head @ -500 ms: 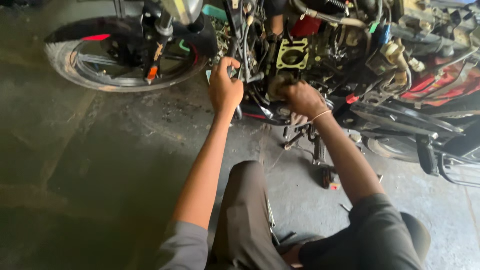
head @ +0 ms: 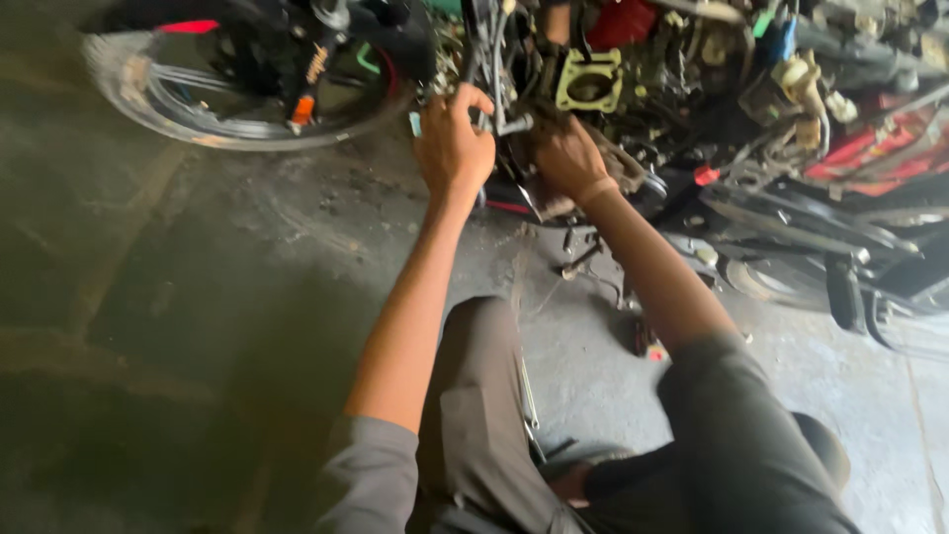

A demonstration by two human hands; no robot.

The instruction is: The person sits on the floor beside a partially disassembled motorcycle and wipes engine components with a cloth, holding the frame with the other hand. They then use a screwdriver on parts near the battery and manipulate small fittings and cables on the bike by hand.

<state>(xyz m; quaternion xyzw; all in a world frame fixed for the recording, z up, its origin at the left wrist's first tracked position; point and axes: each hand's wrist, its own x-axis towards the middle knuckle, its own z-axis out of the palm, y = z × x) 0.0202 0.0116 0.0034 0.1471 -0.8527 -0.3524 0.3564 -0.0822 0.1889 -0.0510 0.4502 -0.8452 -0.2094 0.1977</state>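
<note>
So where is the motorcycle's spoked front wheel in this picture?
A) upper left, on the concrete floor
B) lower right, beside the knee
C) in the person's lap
A: the spoked front wheel sits at the upper left on the concrete floor, left of the left hand.

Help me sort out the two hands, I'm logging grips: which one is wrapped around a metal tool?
The left hand, raised beside the front wheel, grips a metal tool. The right hand sits lower, pressed into the engine, its grip hidden.
</note>
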